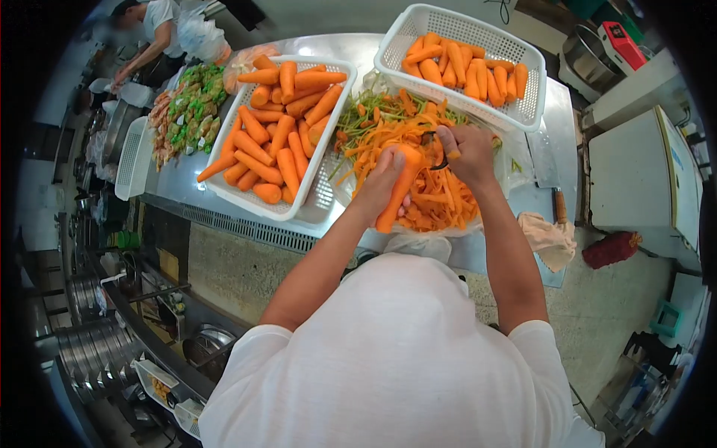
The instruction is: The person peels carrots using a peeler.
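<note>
My left hand [381, 183] is wrapped round a carrot [404, 183], which tilts with its narrow end toward me. In my right hand [470, 155] is a dark-bladed peeler [439, 163], close beside the carrot's thick end; whether the blade touches it I cannot tell. Below both hands lies a heap of carrot peelings [441, 198] mixed with green stalks [366, 108]. To the left, a white perforated basket [310, 190] is piled with carrots [269, 142]. Another white basket [534, 82] at the far right holds more carrots [455, 63].
On the metal table's right lie a cleaver [544, 160] and a beige cloth [549, 237]. A pile of green and orange pieces [190, 108] covers the left end. Beyond it, another person [158, 30] bends over a work surface. A red sack [611, 250] lies at right.
</note>
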{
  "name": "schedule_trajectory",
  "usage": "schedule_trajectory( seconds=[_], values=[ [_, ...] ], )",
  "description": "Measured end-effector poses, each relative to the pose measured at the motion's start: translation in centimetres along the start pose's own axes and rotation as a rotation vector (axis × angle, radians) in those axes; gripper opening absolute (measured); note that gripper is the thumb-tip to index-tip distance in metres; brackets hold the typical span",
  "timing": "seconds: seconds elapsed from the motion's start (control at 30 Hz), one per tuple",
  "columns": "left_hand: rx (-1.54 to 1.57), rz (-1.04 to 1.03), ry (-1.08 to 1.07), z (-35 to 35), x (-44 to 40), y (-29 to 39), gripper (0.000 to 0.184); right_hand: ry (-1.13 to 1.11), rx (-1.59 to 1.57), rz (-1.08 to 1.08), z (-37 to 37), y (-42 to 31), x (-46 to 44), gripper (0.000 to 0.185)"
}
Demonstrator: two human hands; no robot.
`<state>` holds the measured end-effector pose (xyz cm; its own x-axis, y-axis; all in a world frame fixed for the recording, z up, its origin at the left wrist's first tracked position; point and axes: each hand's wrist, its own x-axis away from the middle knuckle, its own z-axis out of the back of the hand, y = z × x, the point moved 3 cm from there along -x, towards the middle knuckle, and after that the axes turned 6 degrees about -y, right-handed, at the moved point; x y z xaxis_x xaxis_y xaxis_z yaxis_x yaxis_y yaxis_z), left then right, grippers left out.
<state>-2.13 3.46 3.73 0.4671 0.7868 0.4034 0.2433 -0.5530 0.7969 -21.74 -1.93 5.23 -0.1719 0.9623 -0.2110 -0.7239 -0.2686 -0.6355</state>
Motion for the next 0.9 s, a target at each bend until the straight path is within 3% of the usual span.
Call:
schedule_trajectory(
  seconds=[0.03,0.1,0.13,0.2,0.23,0.3,0.37,0.43,0.5,0.57,0.63,0.67,0.73,0.87,0.9],
  values=[
    [-0.057,-0.015,0.035,-0.4,0.4,0.0,0.041,-0.009,-0.004,-0.012,-0.9,0.1,0.4,0.048],
    [-0.057,-0.006,-0.002,0.0,-0.6,-0.4,0.042,0.055,-0.007,0.23,-2.0,-0.1,0.1,0.048],
    [-0.051,-0.004,-0.025,0.2,-0.8,-0.8,0.043,0.058,-0.003,0.224,-1.7,0.4,0.3,0.048],
    [0.051,-0.012,-0.078,0.8,-0.4,-1.2,0.045,-0.049,0.025,-0.09,-1.1,1.3,-0.5,0.048],
    [0.159,-0.011,-0.134,1.0,-0.3,-1.3,0.048,-0.048,0.023,-0.085,-0.8,0.6,-0.6,0.048],
    [0.182,0.067,-0.137,2.0,-0.3,-1.8,0.044,0.089,0.017,0.186,-0.2,-1.6,0.9,0.049],
    [0.191,0.136,-0.165,1.8,-1.4,-2.0,0.04,0.079,0.045,0.151,-0.6,-1.2,0.7,0.05],
    [-0.027,0.038,-0.08,1.2,-2.3,-1.8,0.039,0.063,0.068,0.132,-1.4,0.2,0.8,0.051],
    [-0.076,-0.022,-0.1,1.6,-3.2,-1.2,0.04,0.012,0.217,-0.067,-1.5,3.6,0.7,0.057],
    [-0.122,-0.062,-0.127,1.6,-3.9,0.2,0.041,0.024,0.155,-0.157,-0.6,5.2,0.9,0.06],
    [-0.308,-0.245,0.033,0.4,-3.6,3.9,0.05,0.028,0.097,-0.263,0.0,6.8,2.1,0.063],
    [-0.305,-0.246,0.034,-0.3,-3.3,5.2,0.05,0.06,0.102,-0.274,0.1,7.4,2.5,0.065],
    [-0.212,-0.666,0.107,-1.4,-2.2,8.7,0.047,0.095,0.106,-0.282,0.6,8.1,2.9,0.067],
    [0.067,-0.761,0.027,-0.7,-0.2,10.2,0.054,0.169,-0.025,-0.328,1.2,7.8,5.0,0.064],
    [0.096,-0.597,-0.048,0.6,-0.8,8.9,0.052,0.155,-0.074,-0.341,1.2,7.5,5.2,0.063]
  ],
)
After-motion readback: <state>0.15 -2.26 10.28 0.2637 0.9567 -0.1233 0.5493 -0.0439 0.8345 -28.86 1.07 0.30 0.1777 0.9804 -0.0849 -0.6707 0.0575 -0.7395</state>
